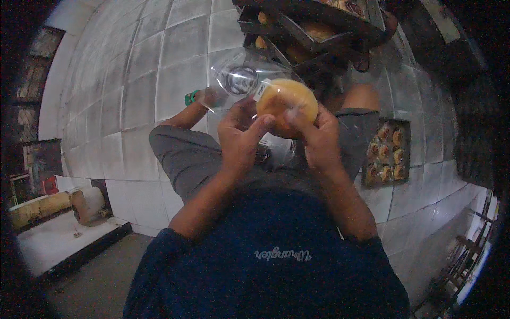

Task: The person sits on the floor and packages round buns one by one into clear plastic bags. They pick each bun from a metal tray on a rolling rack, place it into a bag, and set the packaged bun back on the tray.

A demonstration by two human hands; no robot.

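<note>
Both of my hands are on a round golden bun [289, 101] in front of my lap. A clear plastic bag [226, 72] spreads out to the left from the bun and appears to cover at least part of it. My left hand [240, 133] is closed at the bun's lower left edge, with its thumb against the bun and the bag beside its fingers. On the right side, my right hand [321, 139] grips the bun, thumb pressed on its near face. More clear plastic [280, 150] lies in my lap under the hands, partly hidden.
Dark stacked trays [313, 40] with bread stand ahead and to the right. A tray of several small topped pastries [385, 151] rests on the tiled floor [141, 85] by my right leg. At the far left, a thick roll [87, 204] lies on a white ledge [69, 231].
</note>
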